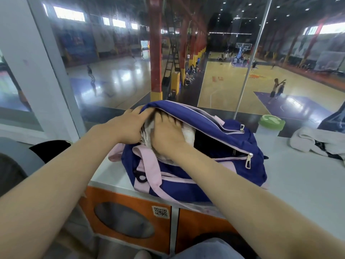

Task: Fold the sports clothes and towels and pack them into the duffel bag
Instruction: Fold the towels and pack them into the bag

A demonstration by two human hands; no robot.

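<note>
Item, packing step: I am pressing my right hand (169, 134), fingers spread flat, onto the folded pale towel (149, 135) inside the duffel bag (186, 176) mouth, while my left hand (128, 126) is gripping that bag's upper flap; best seated flat, leftward, corners tucked.

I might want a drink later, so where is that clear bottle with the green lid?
In the head view the clear plastic bottle with the green lid stands on the white countertop, right of the navy and pink duffel bag, left of the crumpled white towel.
</note>
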